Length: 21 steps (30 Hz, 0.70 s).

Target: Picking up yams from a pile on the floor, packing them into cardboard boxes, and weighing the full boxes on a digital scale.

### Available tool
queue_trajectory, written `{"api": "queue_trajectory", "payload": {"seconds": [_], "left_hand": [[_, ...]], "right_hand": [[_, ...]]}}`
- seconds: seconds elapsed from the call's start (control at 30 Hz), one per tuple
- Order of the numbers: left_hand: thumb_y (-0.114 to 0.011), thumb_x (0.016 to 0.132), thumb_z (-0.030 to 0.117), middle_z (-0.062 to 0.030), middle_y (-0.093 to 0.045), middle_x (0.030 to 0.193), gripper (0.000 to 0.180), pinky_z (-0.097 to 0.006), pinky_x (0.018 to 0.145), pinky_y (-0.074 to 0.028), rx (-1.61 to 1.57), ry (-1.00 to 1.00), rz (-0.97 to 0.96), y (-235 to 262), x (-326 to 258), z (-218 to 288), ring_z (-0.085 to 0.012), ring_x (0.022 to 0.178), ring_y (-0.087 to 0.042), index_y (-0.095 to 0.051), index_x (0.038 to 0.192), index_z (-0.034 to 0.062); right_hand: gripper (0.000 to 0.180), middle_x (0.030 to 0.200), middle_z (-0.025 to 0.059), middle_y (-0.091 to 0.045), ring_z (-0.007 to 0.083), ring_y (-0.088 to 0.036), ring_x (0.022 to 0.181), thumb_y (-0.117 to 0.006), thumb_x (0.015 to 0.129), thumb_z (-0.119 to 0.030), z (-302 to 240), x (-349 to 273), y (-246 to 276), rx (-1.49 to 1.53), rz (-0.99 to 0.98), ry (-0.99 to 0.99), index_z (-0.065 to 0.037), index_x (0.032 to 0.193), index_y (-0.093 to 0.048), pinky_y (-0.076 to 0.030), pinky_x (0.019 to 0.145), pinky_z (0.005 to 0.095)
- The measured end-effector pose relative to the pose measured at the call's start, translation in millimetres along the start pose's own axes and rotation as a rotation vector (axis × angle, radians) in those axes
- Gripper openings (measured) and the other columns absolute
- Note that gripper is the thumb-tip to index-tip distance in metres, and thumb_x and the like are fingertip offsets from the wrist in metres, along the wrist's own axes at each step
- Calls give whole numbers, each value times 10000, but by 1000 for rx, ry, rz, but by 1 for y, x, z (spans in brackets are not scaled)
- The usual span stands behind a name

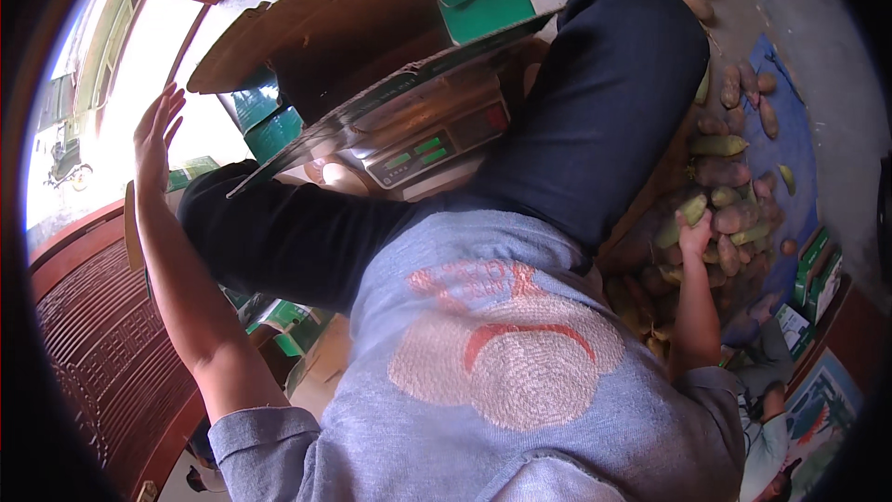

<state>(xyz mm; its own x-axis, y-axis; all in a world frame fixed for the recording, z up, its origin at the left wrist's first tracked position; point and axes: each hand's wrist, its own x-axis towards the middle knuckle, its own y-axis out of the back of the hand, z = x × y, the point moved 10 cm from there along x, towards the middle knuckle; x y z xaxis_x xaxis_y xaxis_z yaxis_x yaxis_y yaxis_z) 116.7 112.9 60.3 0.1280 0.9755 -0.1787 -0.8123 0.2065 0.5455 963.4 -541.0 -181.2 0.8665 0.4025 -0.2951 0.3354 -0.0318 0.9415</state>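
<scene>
On the right, my right hand (695, 234) is closed round a long yellow-green vegetable (691, 208), whose exact kind I cannot make out. It is held over a pile of brownish-pink tubers (721, 170), which look like sweet potatoes, mixed with more yellow-green pieces. My left hand (158, 137) is raised at the far left, fingers stretched out, with nothing in it. Nearest to that hand is an open cardboard box (362, 33) with green flaps, tilted in front of my knees. Under the box's near edge shows a weighing scale (432, 153) with lit green displays.
A blue sheet (797, 130) lies along the pile's right side. Several loose tubers are scattered at the upper right. Green cartons (818, 279) stand at the right edge. A carved reddish wooden panel (102, 344) rises at the left. Another person's arm (769, 409) shows at lower right.
</scene>
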Motion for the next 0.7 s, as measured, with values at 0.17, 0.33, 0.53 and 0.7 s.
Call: {"api": "queue_trajectory", "payload": {"seconds": [0.17,0.33,0.53,0.7], "left_hand": [[-492,1040,371,-137,-578,1380,491,-384,1091,-408,16,-211,-156,-44,12,70,-246,1297,-536,-520,1401,39],[-536,1013,411,-123,-620,1329,498,-365,1064,-422,86,-409,-337,-87,27,105,-218,1254,-566,-586,1343,41],[-712,915,376,-101,-708,1122,477,-310,934,-508,18,-422,-441,-110,19,113,-146,1036,-648,-669,1237,26],[-752,884,345,-51,-689,782,391,-277,670,-507,183,-421,-350,-95,16,114,-95,721,-596,-730,1057,-5]], "right_hand": [[673,1190,182,-641,247,-623,1082,-837,810,-251,-171,19,191,420,548,403,58,1306,-504,-475,956,362],[449,1248,163,-600,217,-592,1126,-705,921,-75,-372,-57,373,822,589,880,87,1287,-501,-456,1021,350],[736,1271,243,-571,304,-595,1097,-804,851,-285,-637,-224,372,732,33,1741,99,1349,-420,-499,947,409],[758,1328,182,-572,311,-585,1206,-841,723,-161,-759,-340,202,100,-349,1966,-2,1363,-468,-484,1004,399]]}}
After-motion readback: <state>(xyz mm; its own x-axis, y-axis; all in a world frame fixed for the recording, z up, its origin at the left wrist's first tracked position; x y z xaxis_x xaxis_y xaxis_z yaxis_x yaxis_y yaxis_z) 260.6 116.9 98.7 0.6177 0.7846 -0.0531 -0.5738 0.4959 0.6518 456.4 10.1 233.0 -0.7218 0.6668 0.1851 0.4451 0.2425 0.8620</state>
